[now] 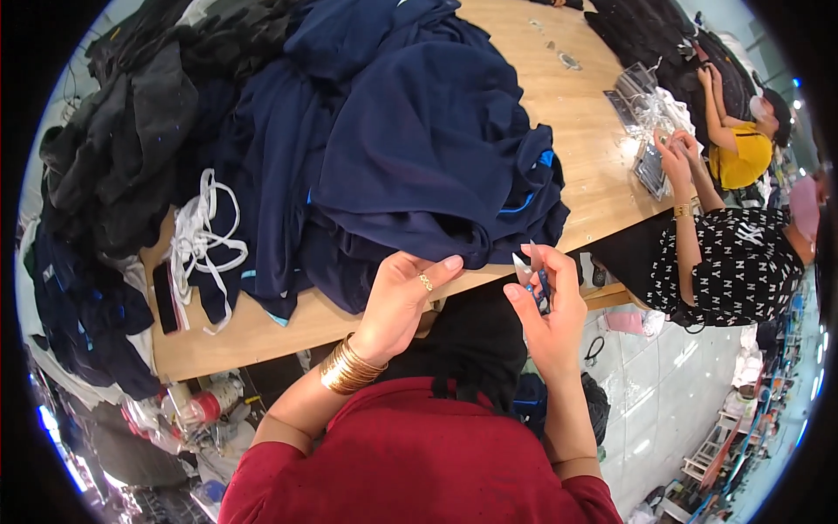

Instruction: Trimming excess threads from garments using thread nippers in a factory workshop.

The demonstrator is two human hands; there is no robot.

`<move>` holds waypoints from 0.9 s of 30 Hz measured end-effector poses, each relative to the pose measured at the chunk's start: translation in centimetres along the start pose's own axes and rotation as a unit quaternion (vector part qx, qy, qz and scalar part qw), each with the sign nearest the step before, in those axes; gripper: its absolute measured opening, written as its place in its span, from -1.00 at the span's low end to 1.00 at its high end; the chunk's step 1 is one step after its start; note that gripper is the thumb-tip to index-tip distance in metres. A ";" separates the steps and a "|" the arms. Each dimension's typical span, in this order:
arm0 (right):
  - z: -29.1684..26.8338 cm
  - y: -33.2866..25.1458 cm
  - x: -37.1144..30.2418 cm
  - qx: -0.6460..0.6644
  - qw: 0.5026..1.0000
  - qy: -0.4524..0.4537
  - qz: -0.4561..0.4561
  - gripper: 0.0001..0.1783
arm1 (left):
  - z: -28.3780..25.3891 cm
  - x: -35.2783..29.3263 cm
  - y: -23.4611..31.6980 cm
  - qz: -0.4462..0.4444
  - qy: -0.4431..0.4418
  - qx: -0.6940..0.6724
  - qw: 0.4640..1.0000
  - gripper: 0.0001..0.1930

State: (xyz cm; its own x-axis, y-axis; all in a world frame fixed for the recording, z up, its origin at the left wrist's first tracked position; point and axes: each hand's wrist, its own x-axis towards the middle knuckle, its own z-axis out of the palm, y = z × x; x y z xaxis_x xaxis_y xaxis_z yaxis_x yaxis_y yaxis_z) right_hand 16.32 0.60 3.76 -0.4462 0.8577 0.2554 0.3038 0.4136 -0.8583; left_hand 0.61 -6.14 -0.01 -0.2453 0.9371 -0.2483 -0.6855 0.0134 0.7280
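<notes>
A large navy blue garment (419,140) with bright blue trim lies heaped over the front of the wooden table. My left hand (403,295) pinches its lower edge between thumb and fingers, just at the table's front edge. In my right hand (554,301) are small thread snips (529,269) with blue handles, gripped between thumb and fingers. Their two pointed blades stand apart and tip up to the left, beside the garment's edge but not visibly touching it. The fingers under the cloth on my left hand are partly hidden.
Black garments (122,131) pile up at the left. White cord (205,231) and a dark phone-like object (164,297) lie near the front left edge. At the right, a co-worker in a black patterned shirt (733,262) handles clear plastic packets (650,166); another wears yellow (742,157).
</notes>
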 end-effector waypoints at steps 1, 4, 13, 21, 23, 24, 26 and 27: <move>0.3 0.1 0.0 0.022 1.000 0.009 0.017 -0.66 | 0.1 0.1 -0.1 0.001 -0.004 -0.007 1.000 -0.86; 1.1 0.6 -0.3 -0.012 1.000 -0.007 0.004 -0.71 | 0.2 0.2 -0.4 -0.003 0.005 -0.025 1.000 -0.86; 2.2 1.2 -0.2 -0.084 0.996 -0.002 -0.029 -0.76 | 0.8 0.9 -1.7 -0.027 0.019 -0.087 0.996 -0.88; 2.4 1.3 0.0 -0.082 0.996 -0.003 -0.024 -0.74 | 1.5 0.7 -1.1 -0.048 0.004 -0.119 0.992 -0.88; 2.4 1.3 0.0 -0.083 0.996 -0.004 -0.028 -0.74 | 1.5 0.7 -1.0 -0.049 0.004 -0.114 0.992 -0.88; 2.3 1.3 -0.1 -0.088 0.996 -0.006 -0.023 -0.73 | 1.4 0.7 -0.9 -0.052 0.004 -0.105 0.993 -0.89; 2.3 1.1 0.0 -0.093 0.995 -0.009 -0.020 -0.73 | 1.4 0.7 -1.0 -0.055 0.004 -0.097 0.994 -0.89; 2.3 0.9 -0.1 -0.084 0.996 -0.012 0.001 -0.75 | 1.4 0.7 -1.3 -0.048 0.014 -0.104 0.993 -0.89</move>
State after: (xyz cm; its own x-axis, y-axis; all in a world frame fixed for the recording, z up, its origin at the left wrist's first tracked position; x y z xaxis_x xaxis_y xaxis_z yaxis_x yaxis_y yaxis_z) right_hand 14.72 0.22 1.97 -0.4655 0.8514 0.2417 0.4405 0.4598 -0.7711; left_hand 2.26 -5.01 -0.22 -0.1885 0.9246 -0.3310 -0.8332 0.0278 0.5523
